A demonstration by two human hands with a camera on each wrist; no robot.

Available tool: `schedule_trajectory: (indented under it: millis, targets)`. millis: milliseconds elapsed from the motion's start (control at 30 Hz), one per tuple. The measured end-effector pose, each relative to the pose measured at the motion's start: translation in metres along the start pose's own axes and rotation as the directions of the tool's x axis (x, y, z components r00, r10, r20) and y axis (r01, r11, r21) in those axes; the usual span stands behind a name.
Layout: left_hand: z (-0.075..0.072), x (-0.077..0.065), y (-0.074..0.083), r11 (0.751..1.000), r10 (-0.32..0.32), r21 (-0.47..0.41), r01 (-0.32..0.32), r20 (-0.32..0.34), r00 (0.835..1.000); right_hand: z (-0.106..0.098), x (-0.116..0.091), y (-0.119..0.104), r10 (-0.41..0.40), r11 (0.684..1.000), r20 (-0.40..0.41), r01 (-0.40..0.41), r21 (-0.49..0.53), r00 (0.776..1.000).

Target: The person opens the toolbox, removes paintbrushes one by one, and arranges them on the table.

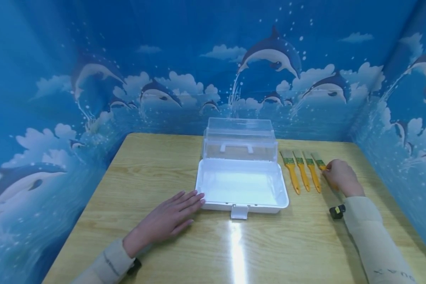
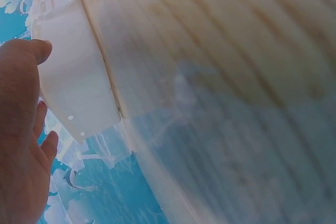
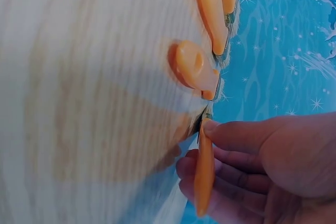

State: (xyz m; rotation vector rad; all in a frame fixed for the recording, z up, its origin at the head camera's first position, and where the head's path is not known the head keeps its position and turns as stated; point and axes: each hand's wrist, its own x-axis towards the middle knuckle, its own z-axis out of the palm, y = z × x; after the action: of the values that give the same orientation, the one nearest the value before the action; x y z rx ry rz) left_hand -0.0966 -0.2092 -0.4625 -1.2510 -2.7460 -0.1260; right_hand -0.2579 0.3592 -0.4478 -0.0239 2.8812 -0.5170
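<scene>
My right hand (image 1: 342,176) pinches the handle of the rightmost paintbrush (image 3: 205,171) between thumb and fingers. In the head view that brush's green band and bristles stick out past my fingertips, to the far left of the hand. Three more paintbrushes (image 1: 310,171) with orange handles lie side by side to its left, bristles away from me. My left hand (image 1: 170,216) is spread with straight fingers, fingertips at the front left corner of a white plastic box (image 1: 241,183). The box's clear lid (image 1: 239,138) stands raised at the back, and its inside shows no contents.
The box stands on a wood-grain table (image 1: 156,165), its white latch (image 1: 239,212) hanging at the front. A blue dolphin-print curtain (image 1: 184,47) closes off the back and both sides. Small black devices sit at both wrists.
</scene>
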Motion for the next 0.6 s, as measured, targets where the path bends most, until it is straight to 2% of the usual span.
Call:
schedule_trajectory:
  millis: [333,600]
  targets:
    - [0.0011,0.0006,-0.0006,1.000,0.008,-0.001,-0.008,-0.007,1.000,0.0033,0.0010,0.0042,-0.005,1.000,-0.047,0.005,0.012,0.999]
    - [0.0007,0.0004,0.0000,1.000,0.010,0.003,-0.010,-0.013,1.000,0.0055,0.0011,0.0065,0.029,1.000,-0.065,-0.029,-0.009,0.997]
